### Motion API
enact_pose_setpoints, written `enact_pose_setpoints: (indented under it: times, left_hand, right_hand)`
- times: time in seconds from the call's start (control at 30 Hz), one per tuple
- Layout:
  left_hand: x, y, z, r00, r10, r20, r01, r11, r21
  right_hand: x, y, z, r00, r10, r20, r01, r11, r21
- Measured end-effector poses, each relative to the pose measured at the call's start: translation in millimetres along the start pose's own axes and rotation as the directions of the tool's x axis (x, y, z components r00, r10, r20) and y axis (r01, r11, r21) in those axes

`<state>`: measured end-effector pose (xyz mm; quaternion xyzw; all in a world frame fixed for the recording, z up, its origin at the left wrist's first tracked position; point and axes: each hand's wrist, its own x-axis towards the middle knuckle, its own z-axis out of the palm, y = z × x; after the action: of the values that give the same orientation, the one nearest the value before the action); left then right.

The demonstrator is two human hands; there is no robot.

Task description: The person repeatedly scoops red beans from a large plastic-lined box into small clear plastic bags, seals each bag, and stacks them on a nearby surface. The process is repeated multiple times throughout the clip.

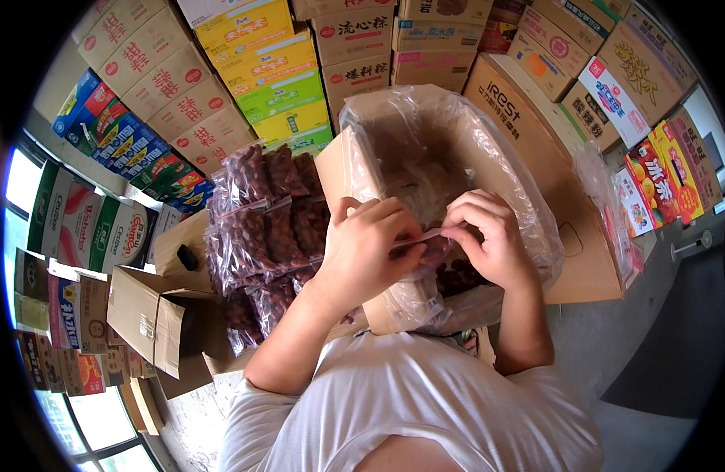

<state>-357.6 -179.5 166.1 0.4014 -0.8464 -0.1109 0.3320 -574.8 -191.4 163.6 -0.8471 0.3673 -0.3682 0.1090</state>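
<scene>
Both hands pinch the top edge of a clear plastic bag point(434, 251), held over a cardboard box point(342, 162) in front of my chest. My left hand point(371, 239) grips the edge from the left, while my right hand point(486, 233) has thumb and forefinger on its right end. The bag's lower part is mostly hidden by the hands. A clear plastic liner point(510, 159) covers the box's rim. Loose dark red dried fruits point(457, 276), apparently jujubes, show inside near the front. Left of the box rises a stack of filled clear bags point(241, 236) of similar dark fruit.
An open empty-looking carton point(141, 318) and a small black object point(187, 258) are at the left. Stacked cartons point(268, 65) line the back. A large flat carton point(569, 236) stands right of the box, with plastic bags point(601, 183) on its far side.
</scene>
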Motion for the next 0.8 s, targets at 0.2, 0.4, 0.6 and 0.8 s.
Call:
enact_pose_setpoints:
  times: [0.2,0.4,0.6,0.8]
  left_hand:
    - [3,-2,5,0.999,0.043,0.001,-0.043,0.999,-0.002]
    - [6,8,0,0.999,-0.006,0.034,0.007,1.000,-0.028]
    - [9,4,9,0.998,0.065,0.001,-0.065,0.998,0.022]
    - [-4,-2,-6,0.997,-0.057,0.061,0.057,0.998,-0.008]
  right_hand:
    - [1,-2,-2,0.999,0.028,-0.035,-0.024,0.995,0.097]
    - [-7,10,0,0.999,0.021,-0.034,-0.015,0.988,0.156]
    - [-5,2,5,0.996,0.067,-0.060,-0.045,0.951,0.306]
    - [-14,15,8,0.983,0.165,-0.077,-0.130,0.931,0.341]
